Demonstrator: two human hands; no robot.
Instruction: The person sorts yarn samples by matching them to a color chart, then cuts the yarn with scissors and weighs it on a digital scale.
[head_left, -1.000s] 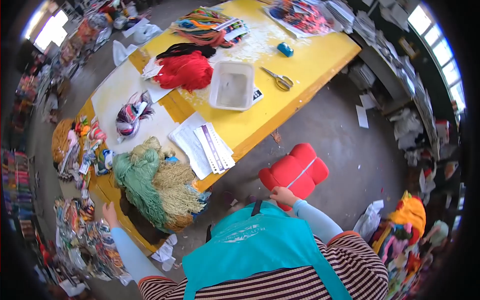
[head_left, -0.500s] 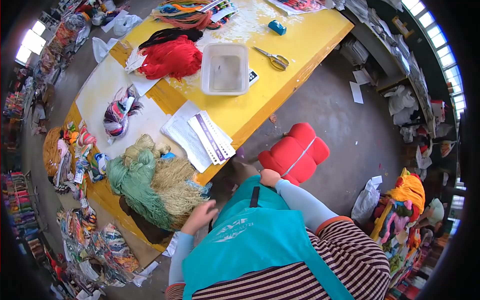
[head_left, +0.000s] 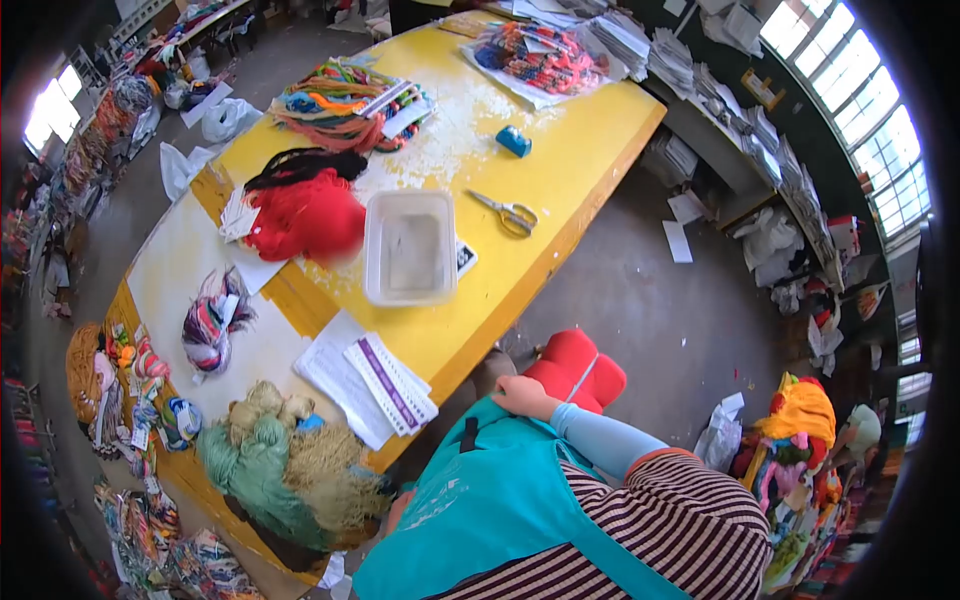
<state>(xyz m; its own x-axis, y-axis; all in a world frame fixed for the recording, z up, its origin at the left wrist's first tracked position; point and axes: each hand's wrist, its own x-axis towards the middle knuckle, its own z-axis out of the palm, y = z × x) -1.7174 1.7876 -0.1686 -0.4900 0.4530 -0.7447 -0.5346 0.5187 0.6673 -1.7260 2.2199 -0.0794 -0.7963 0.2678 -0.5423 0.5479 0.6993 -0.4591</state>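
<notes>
My right hand (head_left: 525, 396) is curled closed at the lower edge of my teal apron (head_left: 480, 490); whatever its fingers hold is hidden. Just beyond it is a red padded cushion (head_left: 565, 365) with a pale cord across it, partly covered by the hand. Of my left hand (head_left: 398, 512) only a sliver shows, between the apron and the table, and its fingers are hidden. Nearest to it lie hanks of beige yarn (head_left: 330, 465) and green yarn (head_left: 250, 470) on the table corner. Papers with purple-striped cards (head_left: 390, 385) lie by the table edge.
On the yellow table (head_left: 500, 290) stand a plastic tub (head_left: 410, 295), scissors (head_left: 508, 212), a blue object (head_left: 514, 140), red yarn (head_left: 295, 220) and a multicoloured skein (head_left: 212, 325). Colourful yarn is heaped at right (head_left: 795, 420). Paper sheets (head_left: 677, 242) lie on the floor.
The view has tilted up, showing more of the table's far end. My left hand, spread near the beige yarn before, has dropped mostly out of sight. My right hand stays at the apron edge.
</notes>
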